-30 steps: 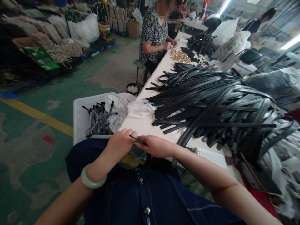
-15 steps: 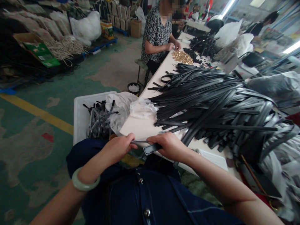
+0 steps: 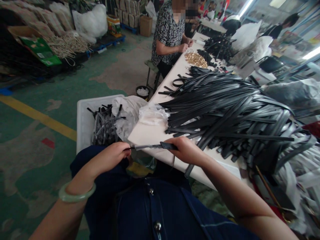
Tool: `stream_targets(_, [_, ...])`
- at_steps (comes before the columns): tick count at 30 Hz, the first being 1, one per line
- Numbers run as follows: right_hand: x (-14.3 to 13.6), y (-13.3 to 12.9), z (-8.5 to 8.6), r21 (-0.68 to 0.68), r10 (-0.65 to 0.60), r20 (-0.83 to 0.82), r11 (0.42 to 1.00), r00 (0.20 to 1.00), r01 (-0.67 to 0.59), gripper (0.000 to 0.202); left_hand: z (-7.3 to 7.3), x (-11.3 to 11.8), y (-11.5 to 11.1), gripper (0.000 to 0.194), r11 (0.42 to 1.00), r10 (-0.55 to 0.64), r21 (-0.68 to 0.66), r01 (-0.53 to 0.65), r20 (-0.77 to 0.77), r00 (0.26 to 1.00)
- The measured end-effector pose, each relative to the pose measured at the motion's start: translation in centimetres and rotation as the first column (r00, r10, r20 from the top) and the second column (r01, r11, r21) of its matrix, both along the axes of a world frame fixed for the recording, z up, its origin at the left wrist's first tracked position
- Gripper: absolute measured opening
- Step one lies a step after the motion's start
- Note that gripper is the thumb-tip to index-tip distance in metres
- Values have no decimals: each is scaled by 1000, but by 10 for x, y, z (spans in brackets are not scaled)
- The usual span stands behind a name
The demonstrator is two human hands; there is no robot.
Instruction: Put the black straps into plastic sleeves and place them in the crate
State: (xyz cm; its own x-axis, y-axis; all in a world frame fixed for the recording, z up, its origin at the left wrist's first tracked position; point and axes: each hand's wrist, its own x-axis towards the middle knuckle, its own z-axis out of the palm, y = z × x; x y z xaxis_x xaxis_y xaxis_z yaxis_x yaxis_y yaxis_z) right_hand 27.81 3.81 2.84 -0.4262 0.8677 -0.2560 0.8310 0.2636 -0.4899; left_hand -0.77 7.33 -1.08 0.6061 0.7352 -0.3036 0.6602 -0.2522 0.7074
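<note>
Holding: both hands have a narrow strip (image 3: 150, 146) between them, drawn out roughly level above the person's lap, just off the near edge of the surface (image 3: 138, 133).
Left hand: the left hand (image 3: 115, 155) is closed, its grip pinching the strip's left end between thumb and fingers; a pale green bracelet (image 3: 77, 195) circles the wrist.
Right hand: the right hand (image 3: 187, 150) is closed too, its grip around the strip's right end, with a flat dark portion showing at the left of the fingers.
Strip: greyish along the middle and dark toward each hand; whether it is one piece or more, I cannot tell.
Black strips: a large heap (image 3: 212, 106) spreads over the surface to the right, many ends pointing left.
Plastic: a crumpled clear bag (image 3: 153, 114) lies left of the heap, touching or nearly touching the strip ends.
Crate: a white crate (image 3: 82, 123) stands left of the surface, with grey and black pieces (image 3: 103, 128) beside a pale cloth-like sheet (image 3: 127, 115).
Far side: a seated co-worker (image 3: 163, 36) has both hands near a pile of gold-coloured pieces (image 3: 196, 60).
Floor: green and worn, the floor (image 3: 67, 96) carries a yellow line (image 3: 37, 116) at left.
</note>
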Motion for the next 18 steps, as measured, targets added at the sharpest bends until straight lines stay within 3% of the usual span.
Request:
stream_targets(3, [-13,10,7,82,27,111,996,993,-36,39,0,-9,-4,29,995,80,60,-78,-37,996])
stream_targets(6, [-50,13,6,187,122,223,968,967,-165,56,1,-6,-14,27,997,46,62,-44,-30,998])
stream_targets(10, [-87,11,-3,92,295,348,934,890,-345,30,5,-16,-28,31,995,72,78,-62,-135,988])
stream_targets(13, [-86,14,-6,81,324,275,930,905,-358,23,7,-51,-38,38,989,139,67,-130,-159,977])
stream_targets(15, [-79,23,-5,182,270,64,944,961,-277,29,2,-91,-45,40,957,290,69,-282,-165,943])
stream_targets(16, [-75,32,-4,262,195,-83,951,977,-167,32,-3,-114,-51,41,916,402,80,-394,-177,898])
stream_targets(18, [-71,56,-5,398,-25,-395,896,918,196,39,-20,-163,-65,45,771,635,112,-627,-221,740])
